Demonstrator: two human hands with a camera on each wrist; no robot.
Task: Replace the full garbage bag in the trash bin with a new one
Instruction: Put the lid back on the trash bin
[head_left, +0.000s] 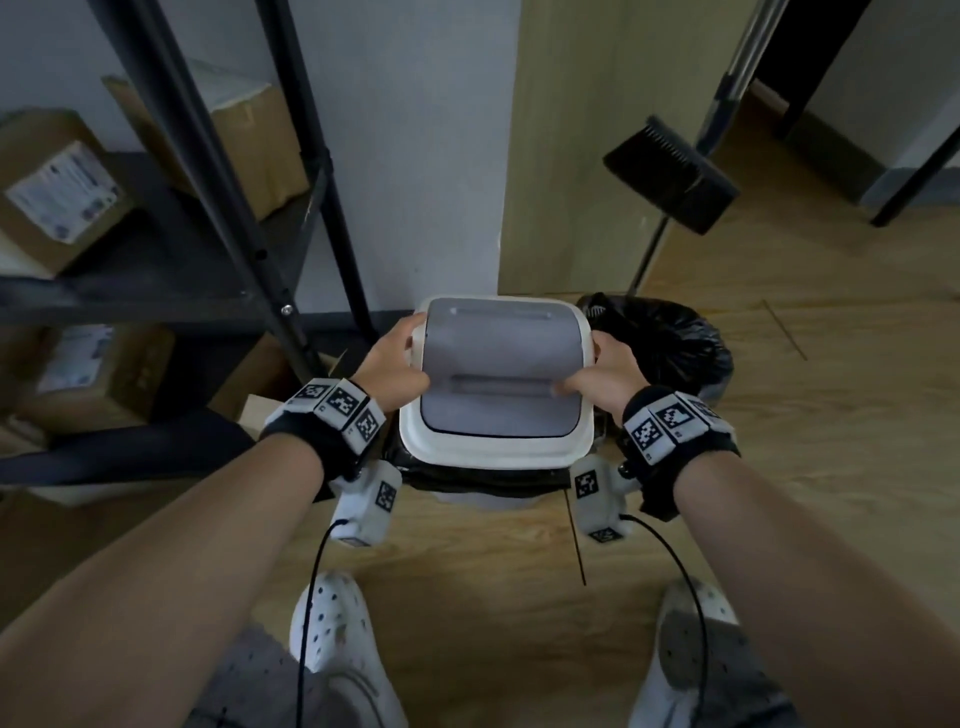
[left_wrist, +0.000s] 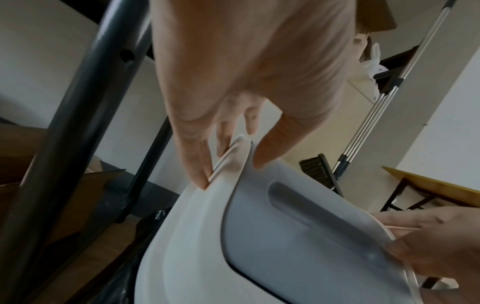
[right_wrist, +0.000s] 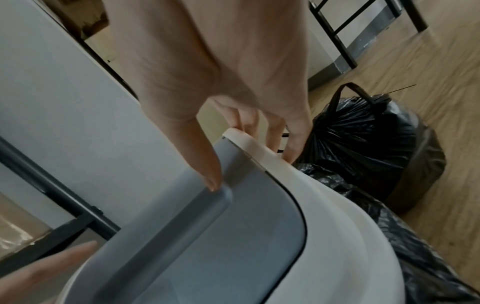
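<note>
— Where does it stand right now?

— Both hands are on the lid (head_left: 496, 379), the white frame with the grey swing flap. The left hand (head_left: 392, 366) pinches the frame's left edge, thumb on top and fingers curled under; the right hand (head_left: 602, 371) does the same on the right edge, its thumb reaching onto the flap. The lid sits over the trash bin (head_left: 488, 493), and black liner (head_left: 483, 475) shows folded out beneath the frame at the front.

— And the full bag?

— The tied black bag (head_left: 670, 343) sits on the wooden floor (head_left: 779, 415) just to the right of the bin, against the wall. So I'd say the swap is nearly done — this looks like seating the lid over the new liner.

— How would you seat it well?

— Keep it level and line up all four corners before pushing. From the right wrist view the frame (right_wrist: 324, 216) looks tilted against the liner (right_wrist: 415, 257), so lower the back edge evenly with the front. Press down on the white frame, not the grey flap (left_wrist: 298, 236) — the flap probably pivots and would give way.

— Anything to watch?

— The liner's overhang. If the frame drags it on one side, the bag could slip into the bin. Check that black plastic shows all round afterwards; the back edge is hidden from here.
</note>
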